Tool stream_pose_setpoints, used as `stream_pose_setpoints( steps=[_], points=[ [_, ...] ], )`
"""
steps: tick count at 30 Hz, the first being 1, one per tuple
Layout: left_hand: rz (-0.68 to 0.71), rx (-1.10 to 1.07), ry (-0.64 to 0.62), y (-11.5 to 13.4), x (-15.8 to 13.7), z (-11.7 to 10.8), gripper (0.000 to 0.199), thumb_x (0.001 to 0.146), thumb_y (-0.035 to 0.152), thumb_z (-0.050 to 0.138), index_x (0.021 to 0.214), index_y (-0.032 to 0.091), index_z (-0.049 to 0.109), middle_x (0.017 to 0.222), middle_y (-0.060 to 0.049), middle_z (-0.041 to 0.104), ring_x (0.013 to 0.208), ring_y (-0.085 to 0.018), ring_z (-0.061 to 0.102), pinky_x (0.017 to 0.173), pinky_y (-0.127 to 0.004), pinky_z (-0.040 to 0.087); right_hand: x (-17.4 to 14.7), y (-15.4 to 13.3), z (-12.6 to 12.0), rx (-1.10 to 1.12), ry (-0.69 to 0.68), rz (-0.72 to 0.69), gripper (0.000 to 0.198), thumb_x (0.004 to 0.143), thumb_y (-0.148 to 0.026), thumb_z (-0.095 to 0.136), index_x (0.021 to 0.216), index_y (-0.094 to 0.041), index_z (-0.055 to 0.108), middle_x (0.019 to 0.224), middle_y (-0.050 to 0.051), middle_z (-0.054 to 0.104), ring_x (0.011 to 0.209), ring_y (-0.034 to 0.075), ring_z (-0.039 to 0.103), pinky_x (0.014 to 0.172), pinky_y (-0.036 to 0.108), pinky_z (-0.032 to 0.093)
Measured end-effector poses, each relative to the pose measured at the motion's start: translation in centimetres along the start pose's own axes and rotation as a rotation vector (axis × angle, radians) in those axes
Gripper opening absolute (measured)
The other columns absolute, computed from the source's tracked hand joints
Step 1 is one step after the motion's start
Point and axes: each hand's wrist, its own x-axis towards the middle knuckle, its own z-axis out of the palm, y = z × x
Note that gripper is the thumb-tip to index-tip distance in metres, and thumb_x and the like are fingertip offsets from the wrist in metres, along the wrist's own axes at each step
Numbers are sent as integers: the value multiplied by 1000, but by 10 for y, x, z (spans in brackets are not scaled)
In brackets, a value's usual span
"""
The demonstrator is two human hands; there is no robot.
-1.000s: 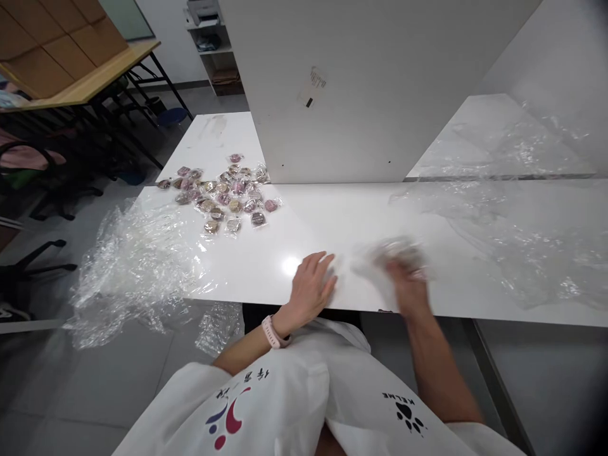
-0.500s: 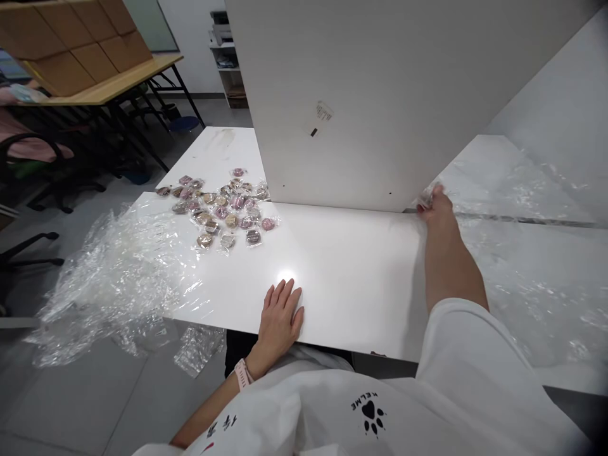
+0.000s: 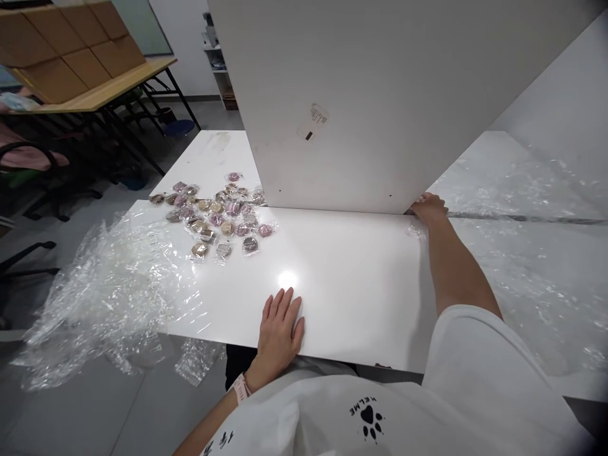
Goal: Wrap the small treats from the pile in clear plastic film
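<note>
My left hand [image 3: 280, 329] lies flat near the front edge of the white table [image 3: 351, 278], fingers stretched out and holding nothing. At the lower right corner of an upright white panel [image 3: 351, 145], my right hand [image 3: 430, 208] reaches round the edge. Its fingertips are hidden behind the panel, so I cannot see what they hold. Just below that hand is a small piece of clear plastic film [image 3: 417, 229]; whether the hand touches it I cannot tell. Left of the panel lie several small round pieces in clear wrappers [image 3: 227, 228], pink, tan and dark brown.
A heap of clear plastic bags [image 3: 114, 291] hangs over the table's left end. More clear film [image 3: 546, 285] covers the right side. Cardboard boxes [image 3: 71, 50] stand on a wooden table at back left, with a person's pink clothing [image 3: 23, 149] beside an office chair.
My right hand has turned and moved slightly down and left at the panel's edge. Clear film that was at its fingers now shows below it. My left hand stays flat; the view has shifted slightly.
</note>
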Motion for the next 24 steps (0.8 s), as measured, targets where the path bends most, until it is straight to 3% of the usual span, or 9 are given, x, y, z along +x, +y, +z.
stream_pose_setpoints(
  steps=[3, 5, 9, 13, 15, 17, 20, 22, 24],
  points=[
    [3, 9, 1, -1, 0, 1, 40, 93, 21, 53, 133, 16, 57, 148, -13, 52, 141, -30, 43, 116, -50, 35, -38, 12, -4, 37, 2, 144, 66, 94, -53, 48, 132, 0, 57, 123, 29, 57, 112, 30, 44, 87, 44, 31],
    [2, 7, -4, -1, -1, 1, 39, 94, 22, 52, 133, 17, 57, 148, -13, 52, 141, -30, 43, 116, -51, 35, -76, 23, -5, 119, 8, 172, 66, 87, -55, 59, 129, -4, 60, 130, 28, 55, 119, 35, 42, 91, 48, 30],
    [-9, -16, -32, -1, -1, -2, 39, 95, 24, 50, 133, 18, 57, 148, -12, 51, 141, -31, 43, 116, -52, 34, -143, 42, -6, 302, 28, 216, 20, 82, -28, 65, 95, -13, 70, 103, 17, 68, 97, 27, 55, 82, 40, 37],
    [-38, -98, -70, -2, -3, -3, 38, 95, 25, 49, 132, 19, 58, 149, -13, 51, 142, -32, 41, 118, -53, 31, -159, 38, -47, 365, 365, 375, 25, 94, -20, 40, 95, -16, 65, 90, 13, 69, 79, 20, 56, 78, 36, 39],
    [-87, -222, -77, -2, -2, -4, 36, 95, 27, 50, 128, 20, 61, 149, -12, 51, 143, -32, 39, 120, -54, 27, -167, 16, -84, 453, 584, 285, 27, 98, -23, 37, 101, -15, 62, 94, 13, 70, 78, 18, 58, 77, 34, 41],
    [-198, -455, -78, -3, 2, -9, 33, 94, 35, 52, 121, 22, 65, 144, -11, 56, 143, -32, 39, 120, -55, 24, -190, -23, -117, 587, 652, 52, 25, 100, -31, 42, 103, -15, 61, 95, 10, 71, 74, 15, 61, 71, 30, 43],
    [-492, -1076, -147, -12, 18, -27, 45, 95, 52, 46, 123, 21, 62, 131, -13, 65, 129, -32, 55, 114, -56, 34, -255, -102, -138, 791, 313, -307, 22, 99, -38, 49, 99, -21, 64, 98, 4, 71, 74, 13, 63, 62, 24, 46],
    [-664, -1533, -277, -23, 31, -44, 62, 94, 64, 38, 130, 17, 56, 123, -17, 69, 114, -32, 65, 105, -55, 44, -307, -153, -129, 923, -24, -571, 21, 99, -36, 48, 97, -23, 65, 96, 3, 71, 78, 14, 64, 65, 25, 48],
    [-757, -1834, -409, -38, 40, -60, 73, 91, 71, 36, 133, 14, 53, 119, -19, 70, 106, -32, 69, 98, -54, 50, -354, -193, -112, 996, -297, -770, 22, 100, -34, 46, 97, -24, 65, 97, 3, 72, 83, 15, 65, 73, 28, 50]
  ],
)
